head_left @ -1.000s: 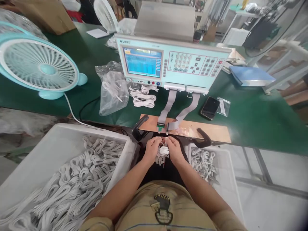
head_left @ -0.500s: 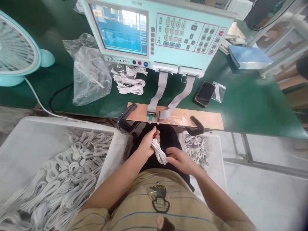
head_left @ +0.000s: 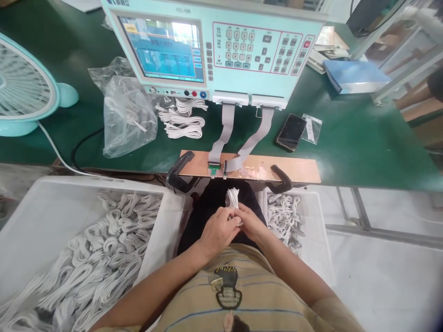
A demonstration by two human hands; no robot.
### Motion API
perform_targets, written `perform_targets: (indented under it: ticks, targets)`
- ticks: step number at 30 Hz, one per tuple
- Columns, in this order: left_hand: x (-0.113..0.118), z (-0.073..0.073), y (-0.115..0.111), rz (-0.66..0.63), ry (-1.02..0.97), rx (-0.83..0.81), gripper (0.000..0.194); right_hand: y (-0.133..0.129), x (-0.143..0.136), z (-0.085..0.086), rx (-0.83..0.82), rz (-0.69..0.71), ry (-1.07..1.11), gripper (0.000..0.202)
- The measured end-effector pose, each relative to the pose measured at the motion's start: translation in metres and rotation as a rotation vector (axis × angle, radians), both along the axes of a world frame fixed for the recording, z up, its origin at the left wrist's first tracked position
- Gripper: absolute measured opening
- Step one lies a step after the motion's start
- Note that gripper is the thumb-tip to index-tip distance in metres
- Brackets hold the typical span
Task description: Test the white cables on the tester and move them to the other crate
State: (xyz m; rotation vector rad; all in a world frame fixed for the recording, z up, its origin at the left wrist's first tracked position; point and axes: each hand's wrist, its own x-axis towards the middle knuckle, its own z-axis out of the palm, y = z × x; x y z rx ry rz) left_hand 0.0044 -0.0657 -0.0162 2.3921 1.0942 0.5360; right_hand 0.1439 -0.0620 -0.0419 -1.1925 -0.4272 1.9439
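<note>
A bundle of white cable (head_left: 233, 197) is held over my lap, its loops pointing up toward the table edge. My left hand (head_left: 220, 229) is closed around its lower part. From the other side my right hand (head_left: 249, 221) presses its fingers against the same bundle, and the two hands touch. The cable's lower end is hidden by the fingers. Just beyond, a small green circuit board (head_left: 213, 171) and a second connector (head_left: 224, 173) sit at the edge of a copper-coloured board (head_left: 294, 168), joined by grey ribbon cables (head_left: 226, 127) to a tester (head_left: 256, 83).
Black clamps (head_left: 180, 171) hold the board to the green table (head_left: 363, 152). A large white bin (head_left: 31, 203) of bundled cables stands left, a smaller bin (head_left: 320, 230) right. A phone (head_left: 291, 133), plastic bag (head_left: 129, 115), cable bundles (head_left: 185, 125) and fan (head_left: 27, 87) lie on the table.
My hands have come together on the cable bundle. It has turned so its loops point up, and my right hand, earlier beside its lower end, now grips it.
</note>
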Motion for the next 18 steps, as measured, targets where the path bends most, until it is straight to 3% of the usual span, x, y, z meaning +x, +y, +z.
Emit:
perform_targets:
  ticks: [3,5,9,11,14,16,18]
  targets:
    - [0.002,-0.003,0.0,0.039,-0.04,-0.049,0.015,-0.001,-0.004,-0.002,-0.039,0.037,-0.037,0.029]
    - [-0.002,-0.001,0.005,0.034,-0.136,-0.145,0.014,-0.002,-0.002,-0.006,0.024,0.113,-0.193,0.034]
    - [-0.017,0.007,0.018,-0.079,-0.24,-0.334,0.015,-0.003,0.008,-0.008,0.378,0.164,-0.85,0.05]
    - [-0.024,0.011,0.023,-0.13,-0.243,-0.394,0.016,-0.001,0.015,-0.001,0.618,0.23,-1.048,0.055]
    - [-0.032,0.015,0.026,-0.206,-0.24,-0.473,0.017,0.006,0.025,0.015,0.928,0.616,-0.861,0.033]
    - [-0.036,0.016,0.026,-0.252,-0.226,-0.502,0.016,0.011,0.03,0.023,0.976,0.851,-0.583,0.028]
    - [-0.039,0.016,0.027,-0.265,-0.22,-0.511,0.016,0.015,0.031,0.025,0.911,0.912,-0.409,0.027]
